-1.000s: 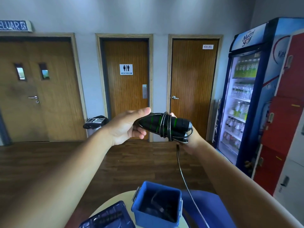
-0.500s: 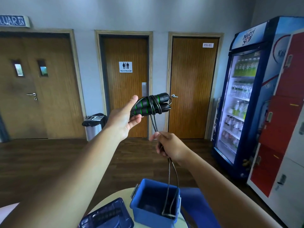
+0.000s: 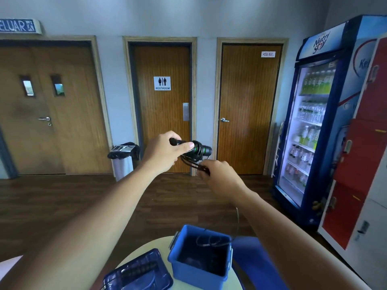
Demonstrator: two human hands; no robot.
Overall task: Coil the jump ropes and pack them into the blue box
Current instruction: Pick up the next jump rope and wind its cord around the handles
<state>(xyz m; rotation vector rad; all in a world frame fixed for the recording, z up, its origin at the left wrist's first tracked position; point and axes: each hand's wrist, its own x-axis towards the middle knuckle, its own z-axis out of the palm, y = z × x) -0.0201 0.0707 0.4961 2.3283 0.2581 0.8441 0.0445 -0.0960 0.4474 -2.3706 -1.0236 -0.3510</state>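
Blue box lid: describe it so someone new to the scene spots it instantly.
Start at the round pale table at the bottom of the head view. On it stands the open blue box; the lid lies flat just left of it. It is darker blue, shallow and ribbed, unlike the deep open box.

box (image 3: 201,271) on desk (image 3: 144,246), below my hands | lid (image 3: 139,274) on desk left of box | rope end (image 3: 210,241) in box | handles (image 3: 193,149) in my left hand (image 3: 162,152), my right hand (image 3: 218,175) just right, lower
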